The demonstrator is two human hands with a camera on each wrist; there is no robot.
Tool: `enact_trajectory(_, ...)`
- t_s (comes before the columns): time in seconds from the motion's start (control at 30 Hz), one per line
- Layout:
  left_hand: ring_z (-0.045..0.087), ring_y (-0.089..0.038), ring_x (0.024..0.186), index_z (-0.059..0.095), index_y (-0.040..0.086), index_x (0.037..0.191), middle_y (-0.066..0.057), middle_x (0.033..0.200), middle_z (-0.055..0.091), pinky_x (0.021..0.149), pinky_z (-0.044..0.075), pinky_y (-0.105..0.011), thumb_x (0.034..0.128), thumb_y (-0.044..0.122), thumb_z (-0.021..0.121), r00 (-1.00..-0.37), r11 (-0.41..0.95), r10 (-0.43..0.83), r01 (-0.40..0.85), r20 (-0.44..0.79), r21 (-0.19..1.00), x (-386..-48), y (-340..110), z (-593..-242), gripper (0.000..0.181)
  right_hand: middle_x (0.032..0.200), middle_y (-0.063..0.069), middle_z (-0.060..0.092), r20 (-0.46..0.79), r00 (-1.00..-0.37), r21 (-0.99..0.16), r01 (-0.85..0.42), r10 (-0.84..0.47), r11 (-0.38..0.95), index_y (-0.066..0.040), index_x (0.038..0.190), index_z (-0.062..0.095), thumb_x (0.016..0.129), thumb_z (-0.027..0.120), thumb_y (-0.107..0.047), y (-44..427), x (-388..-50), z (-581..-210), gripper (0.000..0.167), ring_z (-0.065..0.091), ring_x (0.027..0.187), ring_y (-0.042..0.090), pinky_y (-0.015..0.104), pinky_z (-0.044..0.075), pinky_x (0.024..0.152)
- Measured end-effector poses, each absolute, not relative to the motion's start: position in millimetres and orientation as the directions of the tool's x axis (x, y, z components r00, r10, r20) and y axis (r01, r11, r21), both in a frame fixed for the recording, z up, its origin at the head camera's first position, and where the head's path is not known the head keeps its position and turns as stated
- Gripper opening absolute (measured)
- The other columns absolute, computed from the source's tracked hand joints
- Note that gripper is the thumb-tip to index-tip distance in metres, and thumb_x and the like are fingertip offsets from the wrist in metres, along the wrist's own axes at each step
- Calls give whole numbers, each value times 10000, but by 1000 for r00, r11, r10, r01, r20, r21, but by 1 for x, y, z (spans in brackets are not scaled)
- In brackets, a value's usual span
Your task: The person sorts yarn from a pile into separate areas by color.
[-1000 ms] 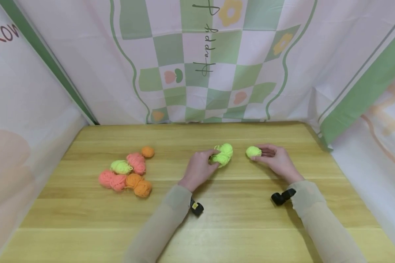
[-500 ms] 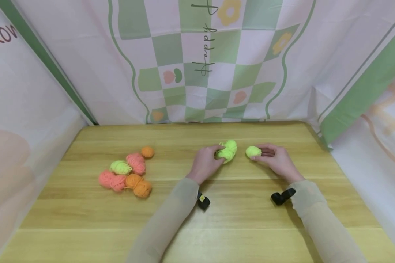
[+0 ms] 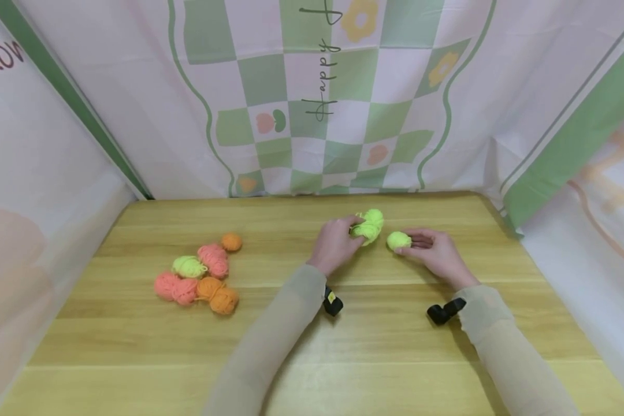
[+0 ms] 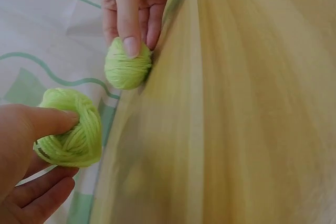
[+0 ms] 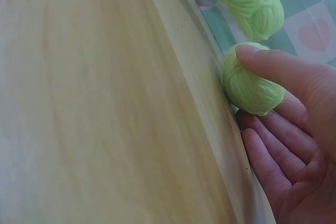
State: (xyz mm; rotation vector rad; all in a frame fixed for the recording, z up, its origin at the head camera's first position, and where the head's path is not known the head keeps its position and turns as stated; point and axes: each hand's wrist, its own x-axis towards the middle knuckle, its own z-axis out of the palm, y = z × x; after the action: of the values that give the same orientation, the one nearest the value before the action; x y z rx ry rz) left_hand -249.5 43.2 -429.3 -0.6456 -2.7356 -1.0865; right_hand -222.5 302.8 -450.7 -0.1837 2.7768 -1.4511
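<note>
My left hand (image 3: 338, 242) pinches a bright yellow-green skein of yarn (image 3: 370, 226), thumb on one side and fingers on the other; the skein is cinched into two lobes. In the left wrist view the thumb presses into the skein's wound strands (image 4: 79, 129). Just right of it, my right hand (image 3: 439, 256) holds a small round ball of yellow-green yarn (image 3: 398, 241) between thumb and fingers. The right wrist view has the ball (image 5: 252, 82) under the thumb, with the skein (image 5: 252, 3) close by and a narrow gap between them.
On the table's left lie two pink yarn skeins (image 3: 177, 288) (image 3: 214, 260), a yellow-green skein (image 3: 189, 266), an orange skein (image 3: 218, 295) and a small orange ball (image 3: 231, 241). A printed curtain (image 3: 325, 115) hangs along the wooden table's (image 3: 343, 358) back edge.
My left hand has moved right and away toward the back of the table with the skein, nearing the ball. The right hand has stayed in place, holding the ball.
</note>
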Motion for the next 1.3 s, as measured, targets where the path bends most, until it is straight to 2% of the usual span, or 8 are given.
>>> enact_trajectory(0.2, 588, -57, 802, 729, 87, 1218, -44, 1184, 726, 713, 467, -154, 871, 157, 827, -889, 656, 367, 455, 272, 602, -251, 46, -441, 367, 1269, 233, 651, 36, -994, -819, -90, -106, 566, 30, 1353, 600, 872, 836, -318, 303, -223, -451, 640, 644, 1135, 360, 128, 486, 845)
enact_trajectory(0.37, 666, -107, 1000, 725, 94, 1234, -33, 1201, 721, 878, 501, -200, 875, 239, 835, -891, 673, 376, 451, 253, 587, -247, 52, -447, 404, 1273, 239, 648, 36, -993, -823, -92, -111, 561, 39, 1357, 593, 875, 834, -320, 302, -224, -451, 648, 641, 1137, 365, 135, 488, 853)
enact_trajectory(0.5, 653, -162, 1139, 710, 89, 1266, -42, 1239, 706, 967, 482, -232, 872, 302, 837, -896, 667, 373, 439, 240, 602, -244, 58, -448, 466, 1271, 228, 652, 31, -994, -820, -88, -109, 565, 34, 1356, 595, 879, 828, -329, 302, -224, -450, 643, 640, 1141, 355, 159, 497, 870)
enact_trajectory(0.63, 635, -166, 1176, 696, 84, 1290, -46, 1269, 691, 993, 471, -249, 872, 312, 835, -903, 653, 366, 421, 225, 630, -243, 64, -450, 496, 1276, 215, 654, 23, -994, -816, -78, -103, 573, 22, 1357, 599, 881, 825, -340, 302, -223, -449, 640, 637, 1148, 346, 184, 505, 884)
enact_trajectory(0.93, 584, -208, 1260, 622, 61, 1381, -83, 1364, 630, 1062, 417, -275, 887, 308, 821, -895, 641, 405, 423, 186, 640, -241, 68, -451, 587, 1278, 231, 648, 33, -993, -820, -92, -115, 564, 31, 1354, 600, 887, 821, -326, 303, -223, -449, 628, 635, 1148, 363, 139, 489, 857)
enact_trajectory(1.1, 567, -218, 1279, 596, 49, 1400, -98, 1383, 616, 1076, 406, -296, 850, 279, 859, -901, 607, 398, 402, 176, 686, -240, 67, -451, 652, 1271, 195, 660, 32, -994, -816, -88, -107, 571, 6, 1343, 615, 875, 827, -355, 303, -222, -451, 628, 642, 1139, 336, 159, 503, 860)
enact_trajectory(1.3, 562, -228, 1275, 562, 58, 1434, -97, 1385, 612, 1076, 417, -338, 814, 322, 886, -913, 584, 377, 364, 155, 726, -241, 58, -446, 748, 1279, 186, 658, 28, -994, -819, -82, -103, 568, -3, 1352, 611, 875, 826, -358, 302, -222, -452, 632, 640, 1144, 326, 162, 502, 868)
